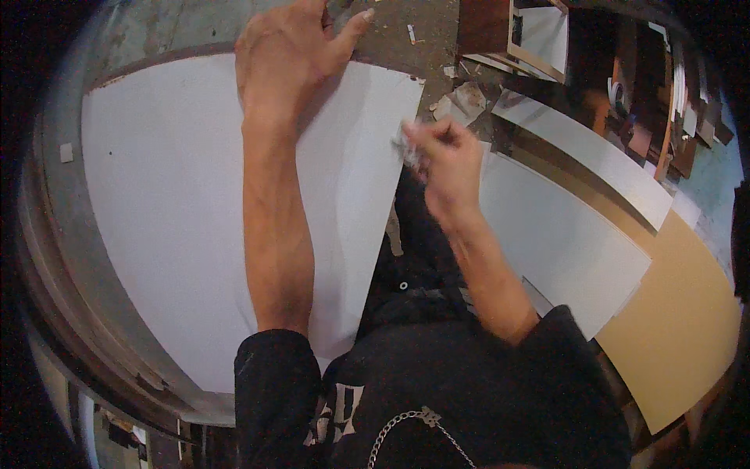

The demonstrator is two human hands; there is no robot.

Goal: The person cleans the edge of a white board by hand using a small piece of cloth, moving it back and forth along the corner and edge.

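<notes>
A large white board [187, 195] lies in front of me and to my left. My left hand [289, 51] reaches across it to the far edge, palm down with the thumb stretched out sideways; its other fingers are partly cut off by the top of the picture. Beside the board's right edge, my right hand [451, 160] is closed on a small crumpled whitish wad [408, 148]. Motion blurs the wad, and I cannot tell whether it is cloth or paper, or whether it touches the edge.
To the right lie a white panel [555, 227], a long white strip [586, 152] and a tan sheet [680, 313]. A brown open-fronted cabinet box [488, 31] stands beyond them. Scraps [461, 102] litter the floor near the board's far right corner.
</notes>
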